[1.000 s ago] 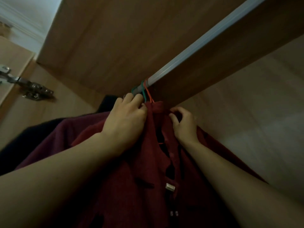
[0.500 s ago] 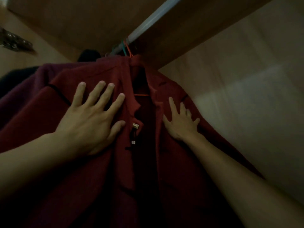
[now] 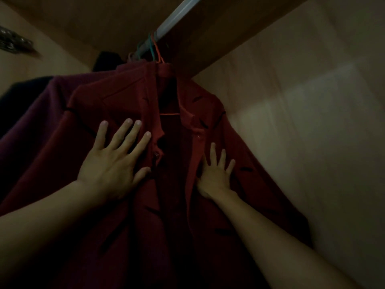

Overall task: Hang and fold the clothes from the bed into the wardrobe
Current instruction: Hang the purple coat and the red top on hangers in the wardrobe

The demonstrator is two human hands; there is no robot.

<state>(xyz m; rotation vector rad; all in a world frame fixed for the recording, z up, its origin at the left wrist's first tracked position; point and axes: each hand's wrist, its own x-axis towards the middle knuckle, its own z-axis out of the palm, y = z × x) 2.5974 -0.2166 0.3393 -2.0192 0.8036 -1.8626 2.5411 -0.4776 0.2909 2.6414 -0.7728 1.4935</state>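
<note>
Two hands lie flat on the front of a red jacket (image 3: 125,94) that hangs inside the wardrobe (image 3: 291,101). The left hand (image 3: 112,161) is spread wide, fingers straight and fanned. Its palm presses on the jacket's left front panel, and the thumb lies just beside the open front edge. The right hand (image 3: 215,174) is likewise wide and flat, fingers splayed on the right front panel, a little farther in than the left. Both press with bare palms and grip no cloth. The jacket hangs open down the middle on an orange hanger (image 3: 169,114). The hanger's cross bar shows inside the collar, and its hook goes over the pale rail (image 3: 179,9) at the top. A teal hanger (image 3: 151,49) hooks over the rail just beside the orange one. Left of the red jacket, touching it, hangs a purple garment (image 3: 31,122), with a black garment (image 3: 106,59) farther back. On the right, the jacket's shoulder lies close against the wardrobe's side wall. A metal hinge (image 3: 12,41) shows blurred at far left.
</note>
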